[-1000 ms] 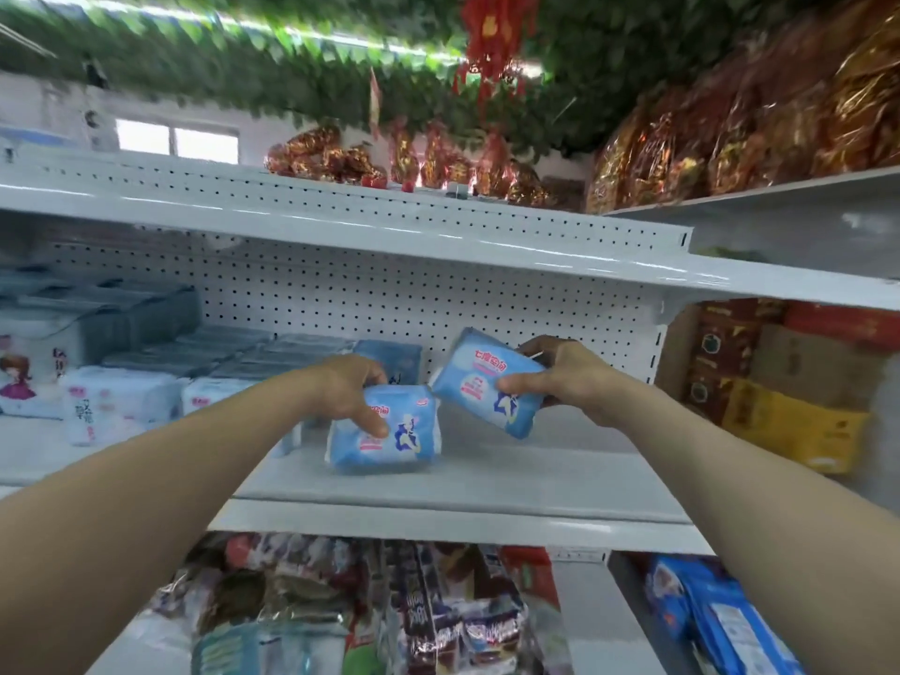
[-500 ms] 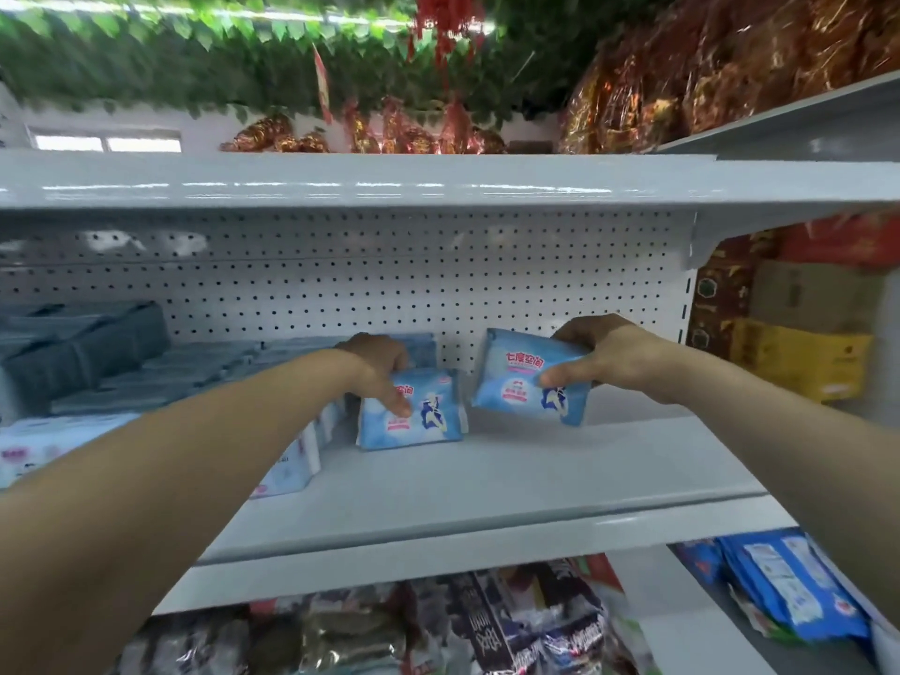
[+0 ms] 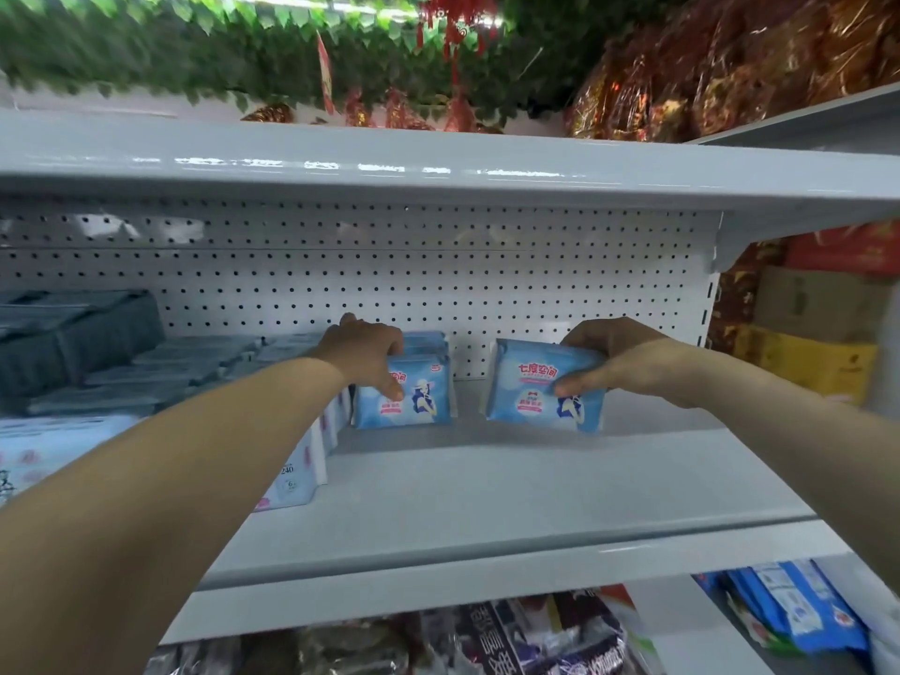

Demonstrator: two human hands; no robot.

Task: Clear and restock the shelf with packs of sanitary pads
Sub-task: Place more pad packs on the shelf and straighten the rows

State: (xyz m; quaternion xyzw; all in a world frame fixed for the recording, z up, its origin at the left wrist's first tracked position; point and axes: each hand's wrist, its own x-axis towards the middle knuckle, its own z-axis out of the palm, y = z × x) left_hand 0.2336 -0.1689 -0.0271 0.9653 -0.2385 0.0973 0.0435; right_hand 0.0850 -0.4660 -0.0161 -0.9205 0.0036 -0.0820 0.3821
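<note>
A shop aisle: a grey metal shelf (image 3: 487,489) backed by a white pegboard panel (image 3: 438,285), with a second shelf board (image 3: 438,172) close above it and a garland of green leaves (image 3: 195,51) overhead.

The left hand (image 3: 365,355) grips a light-blue pack of sanitary pads (image 3: 419,397) from above, fingers curled over its top and thumb pressed on its printed face. This pack stands upright at the shelf's back edge, about midway along, directly in front of more blue packs (image 3: 428,341) of the same kind.

The right hand (image 3: 618,362) holds a second blue pack (image 3: 531,387), thumb across the front and fingers behind. It is slightly tilted, apart from the first pack, and lies toward the back right corner. Whether its lower edge touches the shelf cannot be told.

Just beside the left forearm, a row of white packs (image 3: 297,475) runs from the back edge toward the front edge. Grey-blue packs (image 3: 73,333) are stacked along the left end of the shelf.

Beyond the right end stand a brown carton (image 3: 818,304) and a yellow box (image 3: 808,362). Red and gold foil-wrapped goods (image 3: 730,65) fill the top right, and a red hanging ornament (image 3: 458,21) shows among the leaves. Below the front edge lie dark packets (image 3: 511,635) and blue packets (image 3: 798,611).
</note>
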